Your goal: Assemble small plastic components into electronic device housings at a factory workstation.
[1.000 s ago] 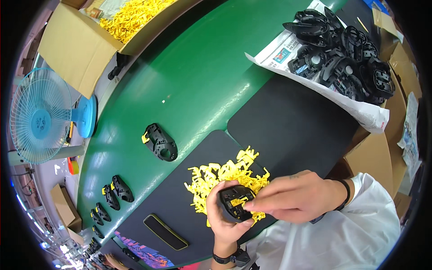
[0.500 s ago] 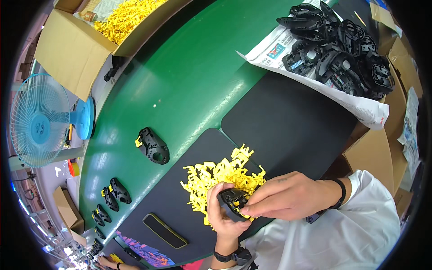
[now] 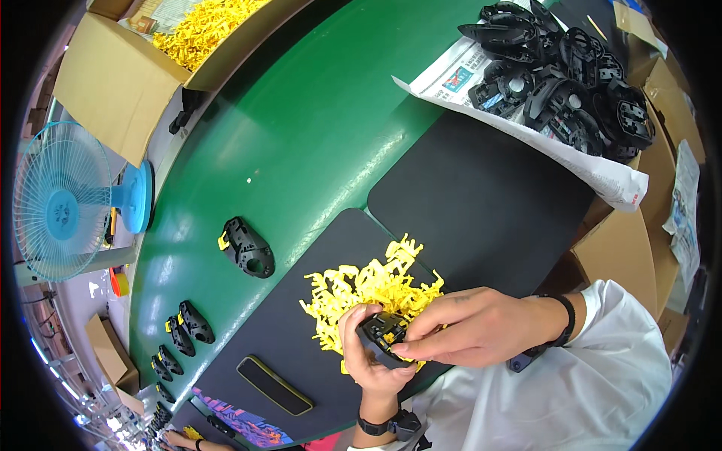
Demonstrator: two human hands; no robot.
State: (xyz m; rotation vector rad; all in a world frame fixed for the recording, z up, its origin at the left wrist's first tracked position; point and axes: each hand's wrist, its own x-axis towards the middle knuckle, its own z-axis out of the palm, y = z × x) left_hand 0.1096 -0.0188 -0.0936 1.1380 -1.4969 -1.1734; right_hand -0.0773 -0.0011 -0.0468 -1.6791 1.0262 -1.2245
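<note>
My left hand (image 3: 363, 353) is wrapped round a black plastic shell (image 3: 380, 325), shaped like a computer mouse body, and holds it tilted with its ribbed inside showing. A small yellow plastic clip (image 3: 389, 337) sits in that inside. The thumb and fingers of my right hand (image 3: 470, 325) are pinched together at the clip, against the shell's near edge; the fingertips partly hide it. Just beyond both hands, a loose heap of yellow plastic clips (image 3: 350, 289) lies on a dark mat (image 3: 301, 331).
Black mouse shells with yellow clips (image 3: 248, 248) stand along the green table (image 3: 301, 120). A phone (image 3: 274, 385) lies left on the mat. More black shells (image 3: 571, 98) are piled on newspaper (image 3: 451, 90). At the far left are a carton (image 3: 113, 83) and a blue fan (image 3: 64, 207).
Both hands and the shell have shifted very slightly left in the picture, along with a small shift of the whole view. My right fingertips stay pressed at the shell.
</note>
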